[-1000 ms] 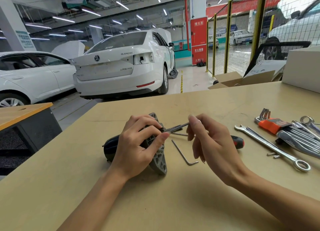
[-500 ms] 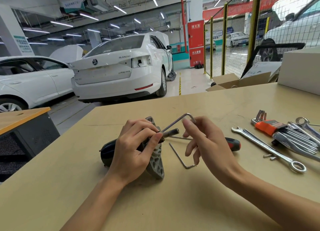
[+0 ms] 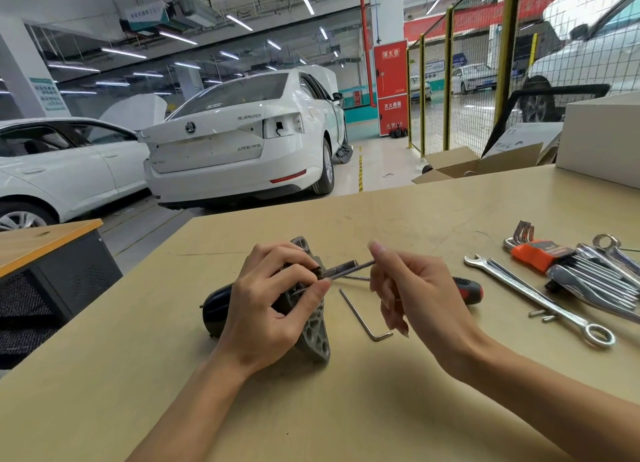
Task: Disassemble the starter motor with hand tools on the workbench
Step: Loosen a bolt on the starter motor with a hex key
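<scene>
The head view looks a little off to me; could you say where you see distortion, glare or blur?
Head view: wide-angle bending curves the workbench edge; ceiling lights glare off the wrenches; the right hand fingertips look slightly motion-blurred.

Much of the starter motor [image 3: 313,337] is being covered by the left hand [image 3: 273,309]. The hex key [image 3: 349,269] tip is being hidden behind its fingers, and the screwdriver [image 3: 467,290] shaft is being masked by the right hand [image 3: 412,295]. The wrench set [image 3: 595,278] is being cropped at the right edge.
</scene>
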